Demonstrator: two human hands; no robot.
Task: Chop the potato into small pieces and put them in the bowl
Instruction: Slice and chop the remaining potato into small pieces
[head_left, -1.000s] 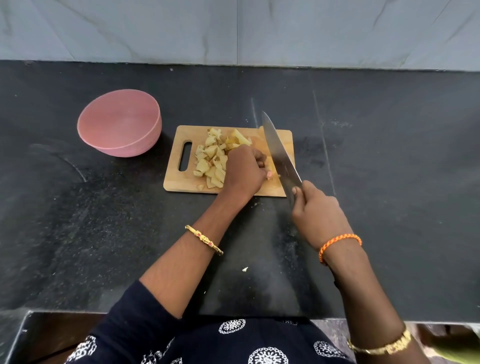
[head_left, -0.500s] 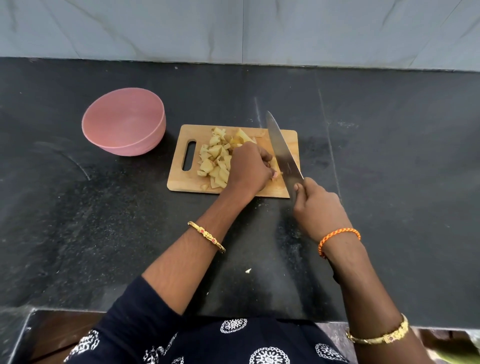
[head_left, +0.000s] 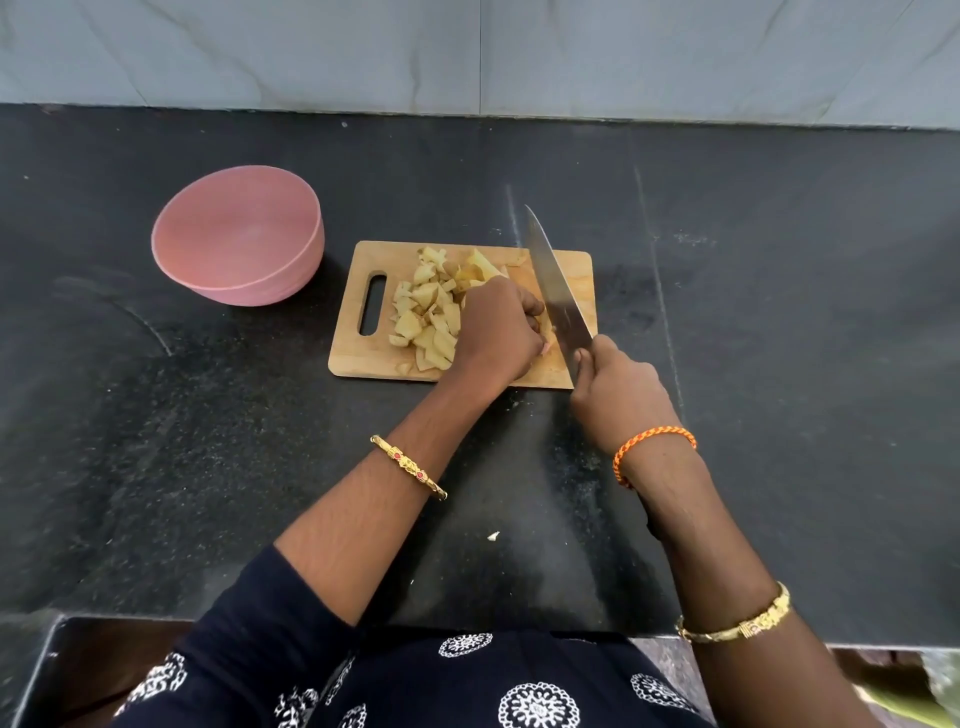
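A wooden cutting board (head_left: 576, 270) lies on the black counter. Several pale potato pieces (head_left: 426, 322) are heaped on its left half. My left hand (head_left: 498, 332) is curled over a piece of potato at the board's middle, which it mostly hides. My right hand (head_left: 618, 395) grips the handle of a large knife (head_left: 553, 286), whose blade slants across the board just right of my left fingers. The pink bowl (head_left: 239, 234) stands left of the board, with nothing seen inside.
A small potato scrap (head_left: 492, 535) lies on the black counter (head_left: 779, 338) near its front edge. A grey tiled wall (head_left: 467, 52) rises behind the counter.
The knife blade has shifted slightly against the potato under my left hand. Both hands stay in the same place on the board.
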